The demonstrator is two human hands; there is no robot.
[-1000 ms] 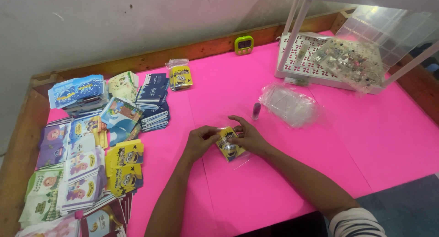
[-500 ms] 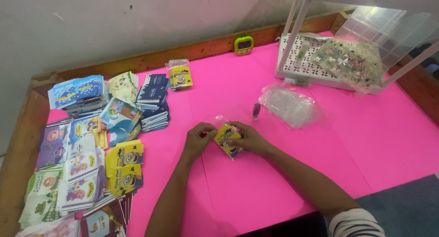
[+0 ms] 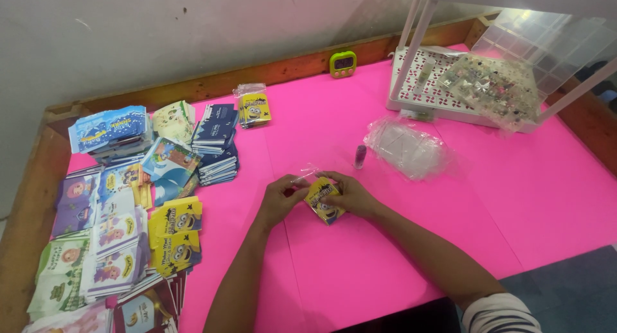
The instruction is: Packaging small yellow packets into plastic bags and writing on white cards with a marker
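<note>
Both of my hands meet over the middle of the pink table point(image 3: 398, 256). My right hand point(image 3: 352, 195) grips a small yellow cartoon card pack point(image 3: 323, 201), tilted, with a clear plastic sleeve point(image 3: 306, 174) sticking out at its upper left. My left hand point(image 3: 281, 198) pinches that sleeve end and touches the pack's left edge. A finished yellow pack in a clear sleeve point(image 3: 253, 106) lies apart near the back of the table.
Stacks of colourful card packs point(image 3: 122, 204) cover the left side. A pile of clear sleeves point(image 3: 408, 147) and a small dark vial point(image 3: 360, 156) lie right of my hands. A white perforated tray point(image 3: 450, 89) with trinkets stands back right, a green timer point(image 3: 342, 62) on the wooden rim.
My hands shifted slightly on the yellow pack and tilted it; the clear sleeve now shows at its upper left. Everything else stays put.
</note>
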